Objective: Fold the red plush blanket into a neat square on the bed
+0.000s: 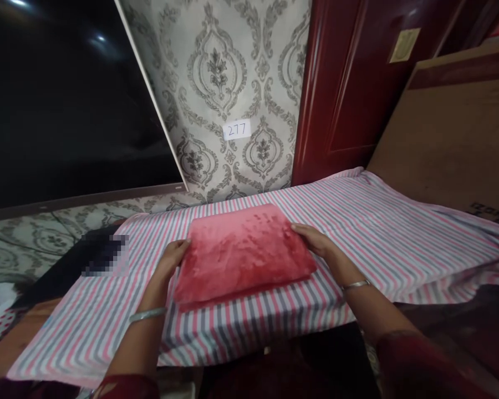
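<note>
A folded red plush cloth (245,252), flat and roughly square, lies on a striped sheet (399,233) in front of me. My left hand (175,254) grips its left edge, with the fingers partly hidden against the fabric. At the upper right side, my right hand (311,239) holds the opposite edge, its fingertips at the cloth's border. Brush marks in lighter and darker red show on the pile.
Behind the sheet is a patterned wall with a paper label (237,129) reading 277. A large dark television screen (66,105) takes up the left. On the right stand a dark red door panel (336,83) and a big cardboard box (457,133).
</note>
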Action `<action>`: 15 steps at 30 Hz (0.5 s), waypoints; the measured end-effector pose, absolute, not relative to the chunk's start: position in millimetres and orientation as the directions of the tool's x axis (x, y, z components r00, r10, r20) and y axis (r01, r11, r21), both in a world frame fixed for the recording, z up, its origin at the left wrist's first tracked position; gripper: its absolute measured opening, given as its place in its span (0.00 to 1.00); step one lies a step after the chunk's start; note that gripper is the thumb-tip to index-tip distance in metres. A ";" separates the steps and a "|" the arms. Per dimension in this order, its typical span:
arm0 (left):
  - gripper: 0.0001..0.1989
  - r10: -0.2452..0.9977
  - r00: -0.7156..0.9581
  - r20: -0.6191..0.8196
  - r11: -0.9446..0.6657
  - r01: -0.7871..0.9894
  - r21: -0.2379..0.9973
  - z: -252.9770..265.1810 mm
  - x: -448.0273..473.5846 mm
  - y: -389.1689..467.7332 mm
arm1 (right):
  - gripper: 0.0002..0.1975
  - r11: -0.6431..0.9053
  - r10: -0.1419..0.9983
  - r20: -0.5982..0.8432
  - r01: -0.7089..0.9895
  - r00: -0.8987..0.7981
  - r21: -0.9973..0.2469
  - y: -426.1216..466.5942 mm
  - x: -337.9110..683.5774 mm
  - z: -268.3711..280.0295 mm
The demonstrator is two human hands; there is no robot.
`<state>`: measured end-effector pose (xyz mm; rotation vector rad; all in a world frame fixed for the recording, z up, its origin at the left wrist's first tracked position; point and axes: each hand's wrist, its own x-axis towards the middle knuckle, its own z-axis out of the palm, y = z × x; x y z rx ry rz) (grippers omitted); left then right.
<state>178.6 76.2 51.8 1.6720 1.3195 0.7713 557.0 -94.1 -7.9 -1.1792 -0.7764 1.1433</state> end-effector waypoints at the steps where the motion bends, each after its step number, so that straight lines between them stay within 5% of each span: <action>1: 0.22 0.972 0.232 -0.024 -0.086 0.451 0.888 54.0 183.2 82.0 | 0.14 -0.019 0.950 -0.105 -0.281 0.295 -0.960 -84.2 558.0 -6.3; 10: 0.17 0.976 0.215 -0.026 -0.075 0.449 0.890 40.5 192.0 110.2 | 0.05 0.009 0.930 -0.124 -0.357 0.346 -0.934 -50.5 562.8 -10.9; 15: 0.18 0.931 0.313 -0.188 0.104 0.265 0.959 33.1 178.1 131.6 | 0.14 0.113 0.963 0.017 -0.347 0.269 -0.931 -42.2 576.5 -19.6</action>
